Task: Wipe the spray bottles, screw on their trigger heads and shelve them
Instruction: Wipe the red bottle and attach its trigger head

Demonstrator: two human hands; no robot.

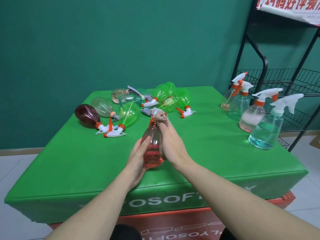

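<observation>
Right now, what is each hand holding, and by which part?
Left hand cups the red bottle at its lower body. Right hand presses a cloth against its side and neck.

Even, soft indoor light is filling the scene, casting only faint shadows under the bottles lying on the green pad (199,144). The wide lens is bowing the rack (259,49) at far right and stretching the near forearms. Everything is looking slightly soft, with mild blur around the cloth (161,118)

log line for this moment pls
step: wiping | left hand: holds red bottle | right hand: rubs cloth along it | four upright bottles table right | pile lying at back
</observation>
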